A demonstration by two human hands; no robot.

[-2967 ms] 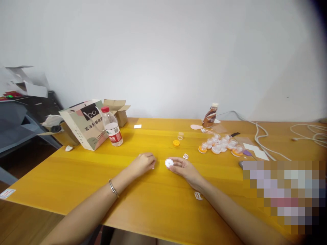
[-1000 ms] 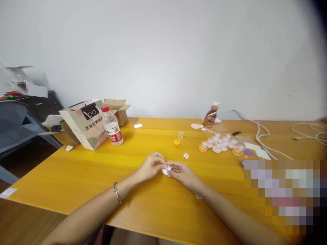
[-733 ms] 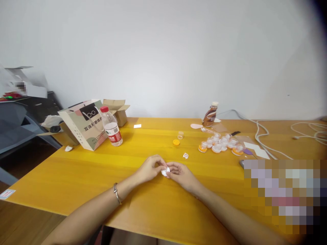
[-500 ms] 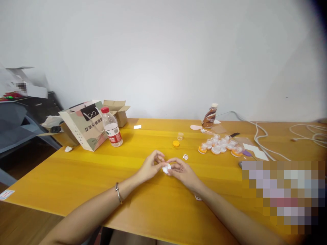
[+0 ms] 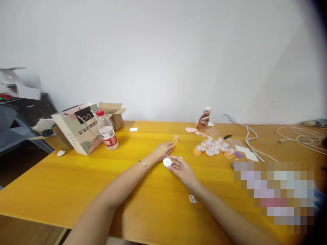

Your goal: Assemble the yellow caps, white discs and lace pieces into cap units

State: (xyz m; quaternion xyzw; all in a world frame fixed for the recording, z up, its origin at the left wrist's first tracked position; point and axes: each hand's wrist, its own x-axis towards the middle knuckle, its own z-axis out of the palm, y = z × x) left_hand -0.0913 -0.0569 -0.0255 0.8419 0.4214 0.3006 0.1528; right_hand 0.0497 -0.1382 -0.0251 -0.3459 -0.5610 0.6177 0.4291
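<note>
My right hand (image 5: 182, 170) holds a small round white piece (image 5: 167, 162) between thumb and fingers above the table. Farther forward, my left hand (image 5: 162, 152) has its fingers closed over a yellow disc (image 5: 173, 147), which is mostly covered by the fingertips. A clear little cup (image 5: 175, 139) stands just beyond that hand. One white cut-out piece (image 5: 181, 158) lies behind my right hand's fingers, and another (image 5: 192, 199) rests beside my right forearm.
Several clear and orange round pieces (image 5: 214, 147) are clustered on the right. A brown bottle (image 5: 204, 119) and white cables (image 5: 251, 136) are behind. On the left stand a water bottle (image 5: 107, 131), paper bag (image 5: 79, 129) and open carton (image 5: 114, 115).
My left hand has let go of the white piece and moved forward onto the yellow disc. The white piece stays in my right hand. The view has shifted slightly right.
</note>
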